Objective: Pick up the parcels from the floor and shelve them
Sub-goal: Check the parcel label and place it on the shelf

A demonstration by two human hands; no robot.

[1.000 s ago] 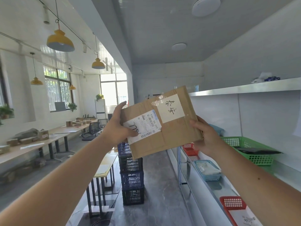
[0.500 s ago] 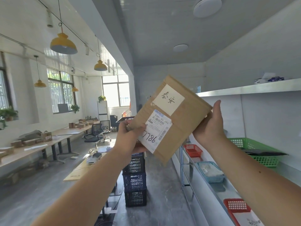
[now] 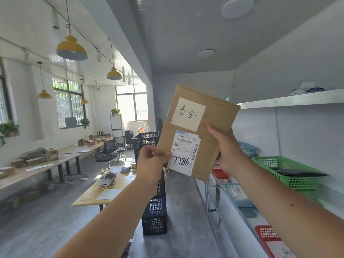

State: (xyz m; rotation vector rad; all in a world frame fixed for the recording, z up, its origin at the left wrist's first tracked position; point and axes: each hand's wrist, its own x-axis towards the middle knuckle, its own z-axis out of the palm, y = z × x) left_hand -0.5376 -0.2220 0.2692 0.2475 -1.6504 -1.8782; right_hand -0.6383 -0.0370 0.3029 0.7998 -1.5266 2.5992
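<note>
I hold a flat brown cardboard parcel (image 3: 214, 116) upright at chest height in front of me. It carries a pale handwritten label and a white shipping label marked 7786. My left hand (image 3: 151, 164) pinches its lower left corner, thumb on the shipping label. My right hand (image 3: 226, 151) grips its right edge, fingers behind the parcel. To the right runs a metal shelf (image 3: 290, 98) with a lower level holding baskets.
On the lower shelf stand a green basket (image 3: 268, 162), blue baskets (image 3: 236, 196), and red baskets (image 3: 266, 233). Stacked dark blue crates (image 3: 155, 213) stand on the floor ahead. A wooden table (image 3: 109, 189) is at the left of them, with long desks (image 3: 37, 164) further left.
The parcel has turned clockwise from lying tilted to standing nearly upright. My left hand slid down to its lower corner and my right hand moved to its right edge.
</note>
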